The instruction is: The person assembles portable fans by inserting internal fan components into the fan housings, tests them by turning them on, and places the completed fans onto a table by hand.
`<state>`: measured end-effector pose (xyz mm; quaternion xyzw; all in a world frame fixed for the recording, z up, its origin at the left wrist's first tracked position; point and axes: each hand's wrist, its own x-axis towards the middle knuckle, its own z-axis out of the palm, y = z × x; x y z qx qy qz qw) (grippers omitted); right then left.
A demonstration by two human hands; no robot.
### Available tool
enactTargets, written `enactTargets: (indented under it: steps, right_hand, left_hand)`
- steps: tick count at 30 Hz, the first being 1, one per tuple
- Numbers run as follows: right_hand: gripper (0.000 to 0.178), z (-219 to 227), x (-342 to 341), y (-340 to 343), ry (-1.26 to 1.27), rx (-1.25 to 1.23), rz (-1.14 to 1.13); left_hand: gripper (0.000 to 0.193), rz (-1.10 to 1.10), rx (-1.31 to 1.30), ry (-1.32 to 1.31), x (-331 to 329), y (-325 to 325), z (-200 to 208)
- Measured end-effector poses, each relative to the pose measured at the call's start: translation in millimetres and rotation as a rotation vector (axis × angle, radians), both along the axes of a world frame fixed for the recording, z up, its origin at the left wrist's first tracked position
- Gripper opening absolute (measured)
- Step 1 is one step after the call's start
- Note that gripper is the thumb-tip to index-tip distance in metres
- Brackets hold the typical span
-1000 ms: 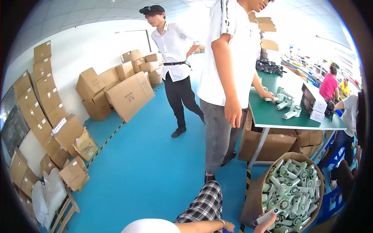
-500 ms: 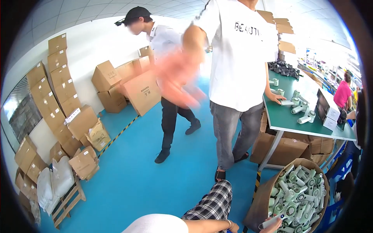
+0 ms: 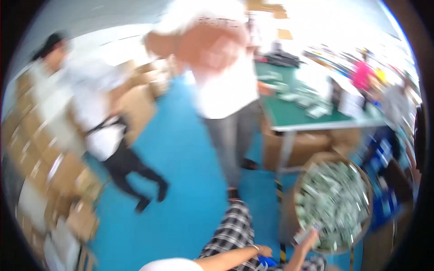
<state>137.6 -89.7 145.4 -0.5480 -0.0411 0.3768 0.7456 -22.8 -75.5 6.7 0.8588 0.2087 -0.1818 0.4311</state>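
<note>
The whole picture is smeared by motion. In my right hand (image 3: 308, 240), low at the right, is a pale handheld fan (image 3: 302, 235), mostly its handle showing. The hand is at the near rim of a large cardboard carton (image 3: 289, 212) heaped with pale green handheld fans (image 3: 337, 198). My left hand (image 3: 263, 251) rests close to my checked trouser leg (image 3: 233, 226), with a bit of blue below it. Its fingers are too blurred to read.
A co-worker in a white T-shirt (image 3: 226, 90) stands ahead, a blurred arm raised across the chest. Another in a cap (image 3: 97, 108) is at the left by stacked cartons (image 3: 31, 131). At the right, a green-topped table (image 3: 289, 115) bears more fans (image 3: 312, 104).
The view has swung, shifting the carton and table leftward and upward. The capped co-worker now appears much farther left. My right hand still holds the fan and shows more fully.
</note>
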Motion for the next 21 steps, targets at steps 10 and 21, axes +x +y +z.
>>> enactTargets:
  steps: [10, 21]
  right_hand:
    - [0.028, 32.6, -16.9, 1.6, 0.064, 0.177, 0.044]
    - [0.032, -24.7, -20.3, -84.9, 0.09, -0.077, -0.362]
  left_hand:
    - [0.042, -0.348, -0.115, 0.337, 24.6, 40.1, -41.5]
    - [0.038, -0.865, -0.322, 0.269, 109.2, -75.6, 6.6]
